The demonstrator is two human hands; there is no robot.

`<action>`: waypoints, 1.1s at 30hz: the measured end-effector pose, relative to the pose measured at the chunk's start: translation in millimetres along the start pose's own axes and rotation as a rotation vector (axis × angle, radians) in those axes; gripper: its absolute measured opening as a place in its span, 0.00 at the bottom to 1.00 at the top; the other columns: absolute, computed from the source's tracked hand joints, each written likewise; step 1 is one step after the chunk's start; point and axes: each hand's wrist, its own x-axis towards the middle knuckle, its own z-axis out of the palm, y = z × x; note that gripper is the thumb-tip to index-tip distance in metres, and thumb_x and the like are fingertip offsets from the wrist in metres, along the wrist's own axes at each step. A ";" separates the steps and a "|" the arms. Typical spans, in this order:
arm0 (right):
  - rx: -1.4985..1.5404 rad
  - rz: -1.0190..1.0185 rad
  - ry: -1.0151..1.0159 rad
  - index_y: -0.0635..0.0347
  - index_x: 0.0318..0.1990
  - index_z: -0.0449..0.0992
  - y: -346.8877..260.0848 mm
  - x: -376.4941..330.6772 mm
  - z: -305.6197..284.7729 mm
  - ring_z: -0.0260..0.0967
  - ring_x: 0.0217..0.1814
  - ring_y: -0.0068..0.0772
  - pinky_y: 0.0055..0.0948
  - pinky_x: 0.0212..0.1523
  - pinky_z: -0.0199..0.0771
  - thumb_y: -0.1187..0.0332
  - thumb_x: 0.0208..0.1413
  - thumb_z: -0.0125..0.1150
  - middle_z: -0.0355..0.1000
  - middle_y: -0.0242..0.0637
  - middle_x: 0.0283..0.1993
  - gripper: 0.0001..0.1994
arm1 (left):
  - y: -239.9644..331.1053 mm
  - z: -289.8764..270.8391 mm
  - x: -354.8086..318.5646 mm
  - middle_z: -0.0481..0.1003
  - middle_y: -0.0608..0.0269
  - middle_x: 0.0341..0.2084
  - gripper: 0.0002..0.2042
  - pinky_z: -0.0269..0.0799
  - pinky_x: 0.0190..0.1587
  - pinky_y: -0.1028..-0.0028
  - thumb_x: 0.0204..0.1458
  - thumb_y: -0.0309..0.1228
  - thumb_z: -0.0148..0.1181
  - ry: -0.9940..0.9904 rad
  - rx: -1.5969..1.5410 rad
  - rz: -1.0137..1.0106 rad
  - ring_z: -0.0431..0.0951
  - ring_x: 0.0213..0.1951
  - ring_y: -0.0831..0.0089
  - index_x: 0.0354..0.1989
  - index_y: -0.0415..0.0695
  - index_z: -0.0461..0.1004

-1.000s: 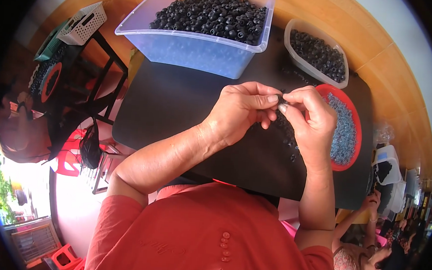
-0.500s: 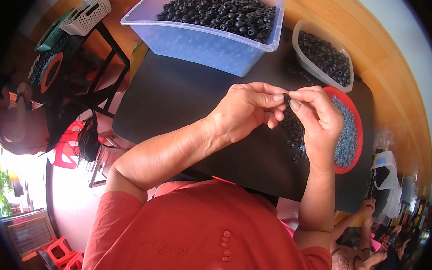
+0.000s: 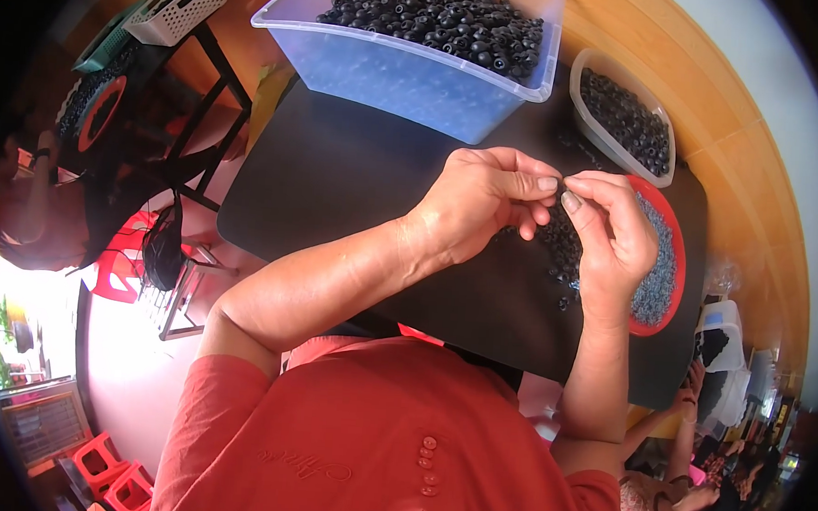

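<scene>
Above the table's right half, my left hand (image 3: 486, 204) and my right hand (image 3: 620, 234) meet at the fingertips. A small dark piece, seemingly one of the black ring-like parts, shows in my left hand's thumb-and-finger pinch. My right hand is also pinched, right beside it; what it holds is too small to make out. Below the fingers lies a loose pile of small black parts (image 3: 564, 254), partly covered by my hands. Beside my right hand sits a red round tray (image 3: 673, 292) of tiny blue-grey pieces (image 3: 654, 278).
A large clear bin (image 3: 391, 74) heaped with black hollow parts stands at the table's far side. Right of it is a smaller clear tub (image 3: 583, 107) of similar parts. Other people (image 3: 41, 218) sit at left and lower right, and a white basket (image 3: 177, 7) rests far left.
My view has shifted slightly, so the bin, tub and tray sit a little to the right or lower. Both hands keep their fingertip pinch close together.
</scene>
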 end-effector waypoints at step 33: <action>0.273 0.234 -0.015 0.70 0.41 0.76 7.5 -1.7 6.4 0.72 0.42 0.21 0.19 0.45 0.72 0.84 0.57 0.60 0.72 0.33 0.40 0.06 | -3.4 -2.0 0.6 0.76 0.52 0.30 0.04 0.76 0.29 0.70 0.59 0.20 0.57 0.028 -0.043 -0.040 0.78 0.29 0.65 0.39 0.30 0.73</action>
